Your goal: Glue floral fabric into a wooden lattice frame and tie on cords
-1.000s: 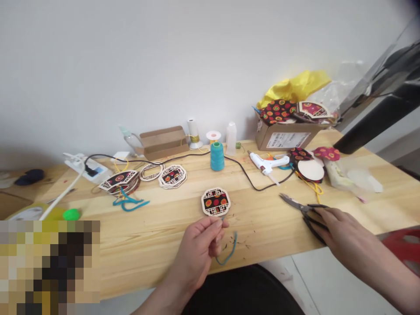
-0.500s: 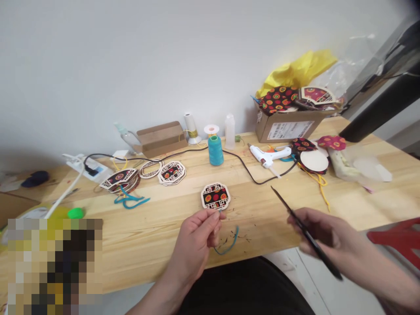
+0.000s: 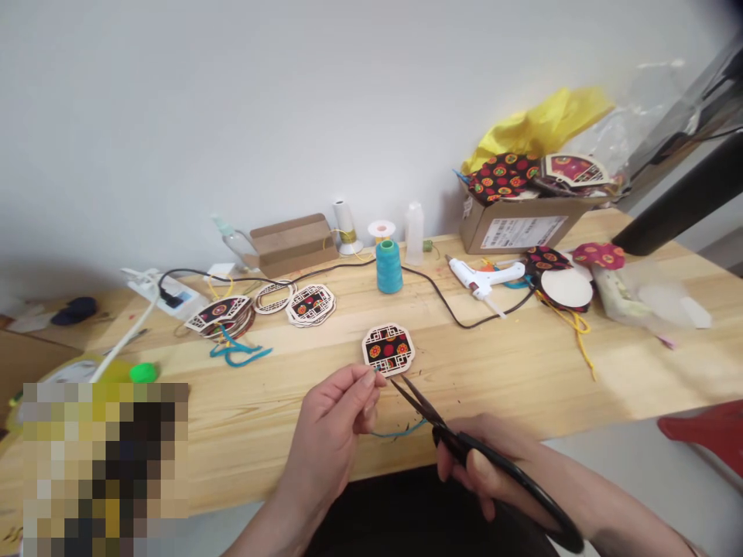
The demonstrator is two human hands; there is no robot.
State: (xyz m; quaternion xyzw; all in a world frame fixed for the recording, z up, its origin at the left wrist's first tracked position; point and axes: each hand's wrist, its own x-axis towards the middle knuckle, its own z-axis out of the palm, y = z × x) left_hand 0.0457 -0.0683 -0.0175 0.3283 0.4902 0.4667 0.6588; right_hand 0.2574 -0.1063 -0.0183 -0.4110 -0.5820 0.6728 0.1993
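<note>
Pinched between the fingertips of my left hand (image 3: 340,414) is a thin blue cord (image 3: 400,432), its tail hanging to the right over the wood. Just beyond those fingers lies a patterned wooden-framed piece (image 3: 388,350) with black and red flowered fabric; whether the cord is tied to it is hidden. My right hand (image 3: 479,464) grips black scissors (image 3: 446,437) by the handles. Their blades are slightly apart, with the tips close to my left fingertips and the near edge of the patterned piece.
Behind stands a teal thread cone (image 3: 388,268). A white glue gun (image 3: 484,276) lies right, its black cable crossing the table. Stacked patterned pieces (image 3: 311,305) and fan-shaped pieces (image 3: 221,313) lie left. A full cardboard box (image 3: 514,224) is at back right. Dark scraps lie near my hands.
My right hand has brought the scissors left toward my left fingertips, and the blades have parted. My left hand still pinches the cord. The view has shifted slightly.
</note>
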